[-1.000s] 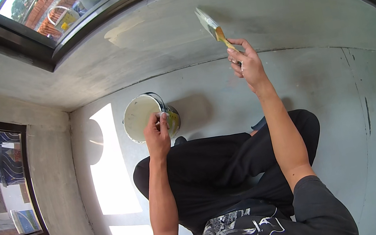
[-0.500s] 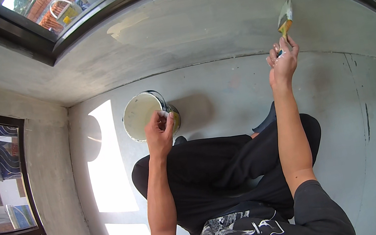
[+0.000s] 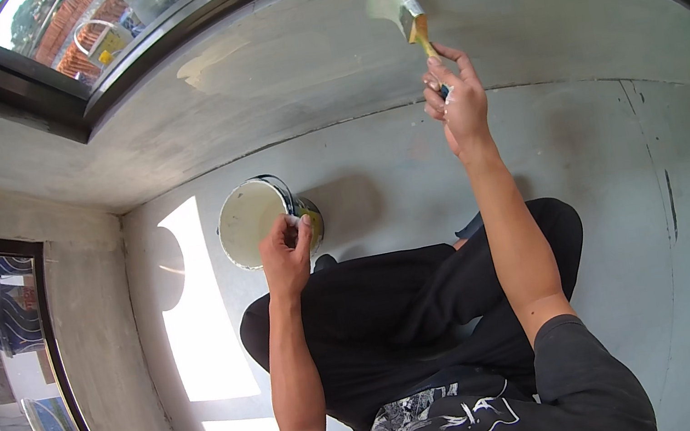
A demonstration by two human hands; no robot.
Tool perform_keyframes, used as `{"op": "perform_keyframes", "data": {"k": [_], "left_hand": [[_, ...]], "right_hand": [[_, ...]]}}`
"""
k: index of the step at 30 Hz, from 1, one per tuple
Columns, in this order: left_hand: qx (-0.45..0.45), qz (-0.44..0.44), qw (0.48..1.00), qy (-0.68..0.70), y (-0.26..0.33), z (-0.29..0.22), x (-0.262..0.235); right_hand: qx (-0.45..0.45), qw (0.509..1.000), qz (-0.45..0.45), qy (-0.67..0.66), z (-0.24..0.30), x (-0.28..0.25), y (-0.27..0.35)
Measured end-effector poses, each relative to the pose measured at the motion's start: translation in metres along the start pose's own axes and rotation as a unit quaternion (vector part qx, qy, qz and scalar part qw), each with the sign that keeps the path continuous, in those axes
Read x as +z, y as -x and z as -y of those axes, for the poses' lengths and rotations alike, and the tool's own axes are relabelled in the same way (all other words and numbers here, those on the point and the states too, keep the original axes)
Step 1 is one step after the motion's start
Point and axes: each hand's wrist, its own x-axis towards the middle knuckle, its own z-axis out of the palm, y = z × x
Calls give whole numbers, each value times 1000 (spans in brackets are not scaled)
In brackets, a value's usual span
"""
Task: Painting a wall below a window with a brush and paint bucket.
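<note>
Pointing its bristles up the wall (image 3: 288,50) and leftward, the paintbrush (image 3: 415,26) is beyond the bucket (image 3: 245,215) and to its right, well apart from it. Its long axis slants, the handle running back to the right hand (image 3: 463,98), which grasps it between fingers and thumb, likely well behind the bristles for reach and so they can flex. The left hand (image 3: 286,258) is at the bucket's near side, fingers curled, thumb close to forefinger; from overhead, I can't fairly tell whether it holds the rim or only hovers. The bucket stands mouth-up on the floor (image 3: 409,158), presumably placed close for easy access.
</note>
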Motion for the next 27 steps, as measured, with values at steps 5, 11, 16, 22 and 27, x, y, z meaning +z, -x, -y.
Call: {"op": "perform_keyframes", "data": {"k": [5, 11, 16, 22, 27], "left_hand": [[-2, -2, 1000, -2, 0, -2, -3], [0, 0, 1000, -12, 1, -11, -4], [-5, 14, 1000, -25, 0, -11, -2], [-3, 4, 1000, -24, 1, -8, -2], [-2, -4, 1000, -8, -1, -7, -1]], "right_hand": [[-106, 979, -162, -62, 25, -28, -3], [-145, 965, -216, -10, 10, -13, -1], [-25, 997, -30, 66, -20, 14, 0], [64, 994, 60, 62, -19, 14, 10], [14, 994, -104, -30, -15, -26, 1]]}}
